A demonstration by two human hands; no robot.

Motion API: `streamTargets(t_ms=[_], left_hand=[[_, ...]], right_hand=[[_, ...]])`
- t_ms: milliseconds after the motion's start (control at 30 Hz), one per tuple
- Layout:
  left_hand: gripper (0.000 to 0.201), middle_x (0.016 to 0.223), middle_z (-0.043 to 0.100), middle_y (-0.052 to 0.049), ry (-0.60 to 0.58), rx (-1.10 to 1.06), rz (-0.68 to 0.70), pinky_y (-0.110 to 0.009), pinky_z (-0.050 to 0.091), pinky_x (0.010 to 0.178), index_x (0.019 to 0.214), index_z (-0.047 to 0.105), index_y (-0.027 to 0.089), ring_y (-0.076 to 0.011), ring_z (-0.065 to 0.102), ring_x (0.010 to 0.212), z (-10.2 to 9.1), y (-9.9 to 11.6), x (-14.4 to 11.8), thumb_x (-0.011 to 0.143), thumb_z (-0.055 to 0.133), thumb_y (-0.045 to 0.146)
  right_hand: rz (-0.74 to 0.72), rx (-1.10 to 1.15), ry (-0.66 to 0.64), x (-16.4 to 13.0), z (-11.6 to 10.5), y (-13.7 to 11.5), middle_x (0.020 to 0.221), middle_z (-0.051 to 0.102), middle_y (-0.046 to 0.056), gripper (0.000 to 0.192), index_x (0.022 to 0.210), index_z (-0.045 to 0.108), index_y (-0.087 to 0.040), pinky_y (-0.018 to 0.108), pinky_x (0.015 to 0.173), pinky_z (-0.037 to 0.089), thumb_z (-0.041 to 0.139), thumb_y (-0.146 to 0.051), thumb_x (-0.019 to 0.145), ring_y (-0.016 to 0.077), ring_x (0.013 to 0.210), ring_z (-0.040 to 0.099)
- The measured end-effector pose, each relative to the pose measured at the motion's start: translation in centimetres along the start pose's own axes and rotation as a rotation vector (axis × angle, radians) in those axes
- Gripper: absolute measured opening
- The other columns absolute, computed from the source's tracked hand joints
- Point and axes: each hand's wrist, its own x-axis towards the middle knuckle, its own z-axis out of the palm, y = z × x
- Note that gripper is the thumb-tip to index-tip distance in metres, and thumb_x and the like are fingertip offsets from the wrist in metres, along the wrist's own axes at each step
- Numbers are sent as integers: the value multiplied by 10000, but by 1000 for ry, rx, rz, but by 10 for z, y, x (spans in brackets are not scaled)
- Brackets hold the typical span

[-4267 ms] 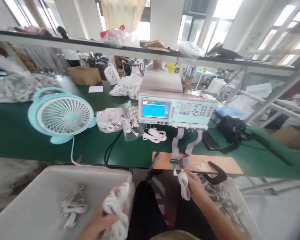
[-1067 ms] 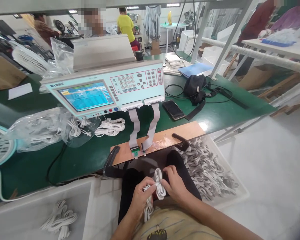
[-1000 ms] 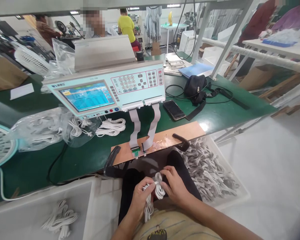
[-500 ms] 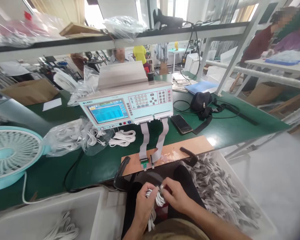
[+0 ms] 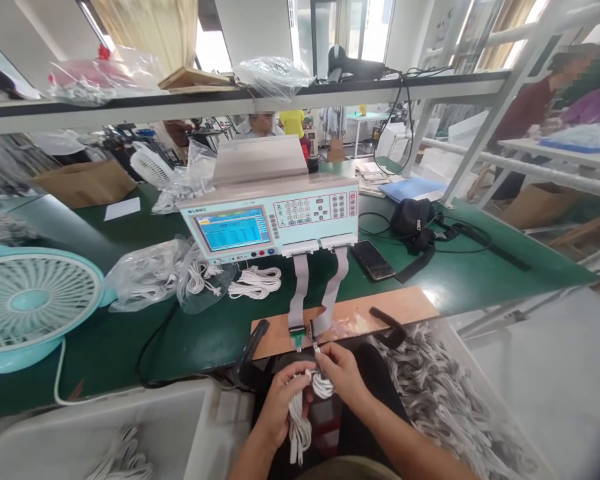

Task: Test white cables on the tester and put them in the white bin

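Right now I have a coiled white cable (image 5: 300, 417) over the lap, bundled in my left hand (image 5: 285, 400), which is closed round the coil, while my right hand (image 5: 341, 375) pinches the cable's plug end (image 5: 318, 349) and holds it up just below the connector fixture (image 5: 305, 329) at the front edge of the wooden board (image 5: 350, 317). I judge the plug is close to the socket but not seated; whether it touches I cannot tell. Two grey ribbon cables (image 5: 315, 293) run from the fixture up to the cable tester (image 5: 275, 220), whose screen is lit. To my right, a clear bin (image 5: 500, 427) is heaped with coiled cables, so plenty looks left; the white bin (image 5: 180, 427) to my left holds only a few.
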Motion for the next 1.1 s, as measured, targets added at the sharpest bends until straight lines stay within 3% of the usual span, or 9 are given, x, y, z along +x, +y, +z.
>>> streamTargets(t_ms=[100, 200, 367, 567, 767, 1100], left_hand=[[512, 636, 562, -38, -93, -91, -1, -180, 338, 367, 1098, 534, 99, -83, 446, 450, -6, 1, -3, 652, 652, 320], [529, 608, 555, -27, -41, -66, 7, -180, 331, 369, 1079, 531, 106, -75, 427, 422, -6, -1, -2, 635, 678, 355], [424, 530, 496, -9, 154, 238, 123, -161, 304, 393, 867, 563, 96, -54, 394, 416, 0, 0, 5, 721, 587, 494], [416, 609, 472, -20, 92, 567, 301, -160, 326, 426, 674, 537, 112, -62, 421, 484, -3, 12, 7, 813, 446, 492], [389, 629, 483, -11, 310, 446, 352, -159, 334, 482, 665, 545, 115, -60, 407, 517, 4, 4, 12, 793, 483, 477], [373, 639, 484, -3, 449, 210, 403, -166, 368, 612, 636, 500, 118, -79, 433, 627, 16, -10, 20, 774, 530, 463]], right_hand=[[24, 55, -19, 1, 2, -1, 613, 503, 12, 301, 711, 531, -119, 219, 521, 328, 582, -411, 765, 101, 547, 415], [58, 95, -5, 1, 3, -3, 590, 500, 12, 319, 688, 531, -112, 218, 504, 322, 613, -417, 736, 95, 528, 408], [221, 306, 23, 3, 9, -8, 550, 521, 20, 372, 664, 528, -113, 233, 476, 339, 692, -446, 640, 111, 475, 442], [317, 398, 84, 5, 15, -11, 571, 566, 43, 368, 677, 579, -95, 240, 489, 358, 751, -403, 575, 117, 475, 463], [270, 398, 84, 5, 12, -5, 606, 565, 35, 358, 675, 604, -89, 225, 533, 359, 747, -408, 600, 97, 524, 454], [238, 434, 31, 7, 11, 0, 664, 585, 49, 314, 727, 641, -91, 218, 581, 366, 741, -376, 642, 100, 579, 479]])
